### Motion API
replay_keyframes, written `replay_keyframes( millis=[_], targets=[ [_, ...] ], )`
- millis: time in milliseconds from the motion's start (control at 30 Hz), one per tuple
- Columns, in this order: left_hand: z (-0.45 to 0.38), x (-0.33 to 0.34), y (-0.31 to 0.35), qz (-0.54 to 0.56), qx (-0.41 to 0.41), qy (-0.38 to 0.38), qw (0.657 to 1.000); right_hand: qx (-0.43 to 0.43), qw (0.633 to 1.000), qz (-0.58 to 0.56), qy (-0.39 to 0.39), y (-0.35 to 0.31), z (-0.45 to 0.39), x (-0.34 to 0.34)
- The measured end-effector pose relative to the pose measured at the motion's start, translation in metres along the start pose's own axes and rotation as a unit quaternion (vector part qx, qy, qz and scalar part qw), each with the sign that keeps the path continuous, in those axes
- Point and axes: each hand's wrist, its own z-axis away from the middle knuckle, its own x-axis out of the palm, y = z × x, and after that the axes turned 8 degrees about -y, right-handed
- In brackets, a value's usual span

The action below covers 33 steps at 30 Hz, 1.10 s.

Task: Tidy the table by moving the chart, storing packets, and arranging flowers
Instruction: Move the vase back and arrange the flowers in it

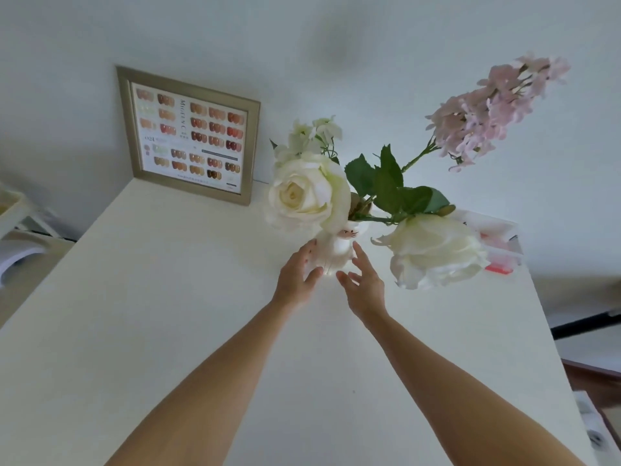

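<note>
A small white vase with a cat face stands on the white table, far centre. It holds two white roses, a pink flower spray and small white blossoms. My left hand and my right hand flank the vase's base, fingers spread, holding nothing; whether they touch the vase is unclear. The framed colour chart leans against the wall at the table's far left corner. A clear box with pink packets sits behind the right rose.
The wall closes the table's far side. A white shelf stands off the left edge. Dark furniture lies beyond the right edge. The near half of the table holds only my forearms.
</note>
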Motion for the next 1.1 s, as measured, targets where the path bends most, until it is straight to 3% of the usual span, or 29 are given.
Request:
replay_keyframes(
  millis=[167, 333, 1100],
  targets=[
    [-0.008, 0.016, -0.006, 0.056, 0.028, 0.067, 0.996, -0.025, 0.997, -0.064, 0.028, 0.012, -0.009, 0.006],
    [-0.023, 0.024, -0.014, 0.075, 0.043, 0.086, 0.993, -0.071, 0.993, -0.067, 0.066, 0.018, -0.028, 0.008],
    [-0.108, 0.010, -0.007, 0.095, 0.032, 0.050, 0.994, -0.088, 0.988, -0.041, 0.117, 0.003, -0.110, 0.004]
  ],
)
